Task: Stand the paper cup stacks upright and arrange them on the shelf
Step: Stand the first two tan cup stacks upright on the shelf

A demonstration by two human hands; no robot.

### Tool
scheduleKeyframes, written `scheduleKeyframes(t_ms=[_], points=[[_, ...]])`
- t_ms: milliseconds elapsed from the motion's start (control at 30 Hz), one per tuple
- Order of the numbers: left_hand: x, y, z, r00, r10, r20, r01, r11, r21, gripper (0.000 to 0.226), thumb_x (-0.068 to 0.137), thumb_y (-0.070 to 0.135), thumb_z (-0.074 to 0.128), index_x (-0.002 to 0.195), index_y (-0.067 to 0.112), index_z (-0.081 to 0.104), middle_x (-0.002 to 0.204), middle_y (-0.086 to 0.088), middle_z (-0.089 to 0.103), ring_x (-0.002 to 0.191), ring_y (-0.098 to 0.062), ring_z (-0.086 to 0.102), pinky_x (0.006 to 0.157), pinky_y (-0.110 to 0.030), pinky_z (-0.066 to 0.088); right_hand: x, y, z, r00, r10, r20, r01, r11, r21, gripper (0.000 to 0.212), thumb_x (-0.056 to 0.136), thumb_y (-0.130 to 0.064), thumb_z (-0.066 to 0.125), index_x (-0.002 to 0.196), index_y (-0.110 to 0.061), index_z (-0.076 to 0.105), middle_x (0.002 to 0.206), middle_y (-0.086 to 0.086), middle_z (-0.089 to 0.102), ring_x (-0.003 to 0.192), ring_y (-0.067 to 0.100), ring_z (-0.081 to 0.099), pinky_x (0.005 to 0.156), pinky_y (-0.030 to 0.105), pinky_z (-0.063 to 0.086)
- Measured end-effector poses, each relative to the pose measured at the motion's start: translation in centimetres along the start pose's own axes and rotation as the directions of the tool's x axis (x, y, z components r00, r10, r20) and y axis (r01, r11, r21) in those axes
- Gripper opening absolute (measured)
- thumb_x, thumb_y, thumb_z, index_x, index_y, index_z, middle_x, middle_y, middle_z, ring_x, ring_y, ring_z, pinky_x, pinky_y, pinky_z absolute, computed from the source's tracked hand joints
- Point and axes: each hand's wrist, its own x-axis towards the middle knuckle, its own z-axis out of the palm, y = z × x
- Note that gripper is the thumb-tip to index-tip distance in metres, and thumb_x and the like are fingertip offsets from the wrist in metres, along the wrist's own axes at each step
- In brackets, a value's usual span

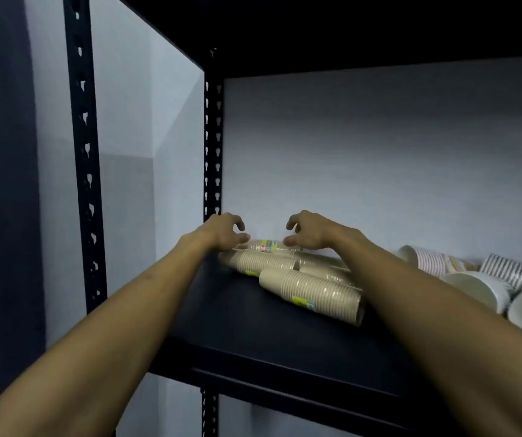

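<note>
Several wrapped stacks of tan paper cups lie on their sides on the dark shelf board (253,323). The nearest stack (313,294) points left; another (266,261) lies behind it, and a topmost stack (269,245) with a coloured label rests at the back. My left hand (221,230) hovers over the left end of that topmost stack, fingers loosely curled, holding nothing. My right hand (308,230) hovers over its right end, likewise curled and empty. Whether the fingertips touch the stack is unclear.
To the right lie white cup stacks (426,258), a striped stack (505,268) and larger white cups (477,287) on their sides. Black slotted uprights (212,146) frame the shelf's left side. Another shelf board (348,33) hangs overhead. A pale wall stands behind.
</note>
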Motion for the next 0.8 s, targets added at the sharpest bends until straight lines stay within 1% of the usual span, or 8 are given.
scheduleKeyframes(t_ms=[67,167,267,367,500,633,700,800], points=[[0.9,-0.5,0.3,1.000,0.000,0.029,0.000,1.000,0.004,0.045,0.090,0.046,0.064,0.129,0.024,0.059,0.134,-0.011,0.055,0.118,-0.025,0.055,0.098,-0.036,0.045,1.0,-0.5,0.4,1.000,0.014,0.027,-0.013,0.999,-0.041,0.057,0.091,-0.039,0.064,0.140,-0.014,0.049,0.141,0.009,0.053,0.120,0.027,0.056,0.103,0.039,0.045],[2.1,-1.1,1.2,0.996,0.003,0.094,-0.004,1.000,0.009,0.050,0.086,0.050,0.067,0.130,0.027,0.059,0.136,-0.008,0.054,0.126,-0.025,0.051,0.104,-0.036,0.042,2.2,-0.6,1.0,0.997,0.030,0.068,-0.027,0.999,-0.043,0.053,0.092,-0.036,0.063,0.138,-0.013,0.052,0.139,0.008,0.055,0.120,0.026,0.057,0.104,0.040,0.046],[3.1,-1.3,1.8,0.990,0.031,0.135,-0.032,0.999,0.006,0.054,0.082,0.053,0.071,0.130,0.030,0.059,0.137,-0.007,0.053,0.128,-0.025,0.050,0.108,-0.039,0.040,3.0,-0.2,0.8,0.995,0.051,0.091,-0.051,0.999,-0.010,0.044,0.091,-0.029,0.063,0.132,-0.011,0.057,0.128,0.008,0.061,0.105,0.025,0.064,0.095,0.042,0.054],[4.0,-1.5,2.3,0.991,0.054,0.124,-0.054,0.999,0.001,0.047,0.083,0.046,0.074,0.126,0.029,0.063,0.133,-0.007,0.057,0.125,-0.025,0.053,0.107,-0.037,0.041,3.9,0.4,1.0,0.992,0.070,0.104,-0.071,0.997,0.006,0.037,0.092,-0.024,0.062,0.125,-0.010,0.061,0.119,0.008,0.065,0.094,0.025,0.067,0.084,0.041,0.059],[4.6,-1.4,2.4,0.988,0.092,0.122,-0.092,0.996,-0.007,0.046,0.080,0.041,0.079,0.121,0.022,0.069,0.126,-0.005,0.065,0.120,-0.023,0.057,0.102,-0.033,0.044,4.4,0.9,1.4,0.992,0.079,0.100,-0.076,0.996,-0.036,0.040,0.091,-0.034,0.067,0.122,-0.010,0.065,0.120,0.006,0.066,0.104,0.024,0.065,0.096,0.041,0.052],[4.7,-1.3,2.5,0.987,0.155,0.044,-0.152,0.987,-0.055,0.042,0.081,0.032,0.079,0.120,0.019,0.070,0.121,-0.005,0.065,0.107,-0.020,0.058,0.088,-0.024,0.040,4.5,1.8,1.2,0.985,0.109,0.135,-0.106,0.994,-0.028,0.048,0.089,-0.042,0.069,0.123,-0.009,0.067,0.119,0.004,0.068,0.106,0.022,0.064,0.098,0.040,0.051],[4.7,-1.4,2.6,0.985,0.173,-0.022,-0.174,0.979,-0.102,0.041,0.081,0.029,0.079,0.120,0.019,0.070,0.117,-0.005,0.064,0.097,-0.016,0.054,0.085,-0.022,0.037,4.5,2.2,1.1,0.977,0.122,0.176,-0.121,0.992,-0.019,0.049,0.088,-0.044,0.069,0.123,-0.011,0.068,0.119,0.005,0.069,0.104,0.023,0.065,0.093,0.038,0.054],[4.4,-1.0,2.7,0.973,0.209,-0.095,-0.220,0.968,-0.118,0.042,0.081,0.028,0.080,0.120,0.019,0.071,0.109,-0.001,0.054,0.100,-0.018,0.055,0.086,-0.023,0.037,4.3,2.4,1.0,0.970,0.135,0.200,-0.141,0.990,0.017,0.051,0.089,-0.040,0.069,0.131,-0.011,0.062,0.125,0.007,0.065,0.105,0.026,0.064,0.082,0.033,0.055]])
